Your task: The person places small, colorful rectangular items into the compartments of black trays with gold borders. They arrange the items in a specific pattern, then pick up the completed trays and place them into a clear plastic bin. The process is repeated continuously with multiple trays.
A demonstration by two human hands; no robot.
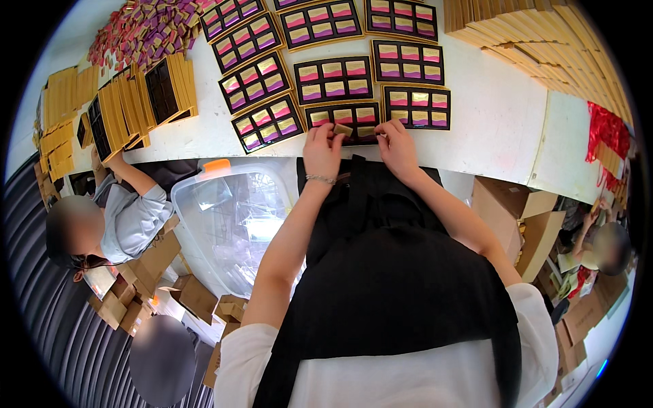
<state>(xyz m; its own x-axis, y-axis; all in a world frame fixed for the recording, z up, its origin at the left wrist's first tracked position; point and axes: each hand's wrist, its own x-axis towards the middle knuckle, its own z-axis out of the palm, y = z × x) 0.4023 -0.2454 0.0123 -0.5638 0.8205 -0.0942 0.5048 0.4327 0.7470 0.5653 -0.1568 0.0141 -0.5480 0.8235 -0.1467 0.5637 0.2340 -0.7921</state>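
Filling the nearest black compartment tray [342, 122] looks like the step in hand, tbh. A small gold-wrapped piece [342, 129] is pinched by the left hand [322, 151] over the tray's middle, while the tray's right part is touched by the right hand [396, 146], fingers curled. The tray sits at the white table [503, 129] edge, long axis left-to-right. Next, the piece probably needs lining up square with its empty slot.
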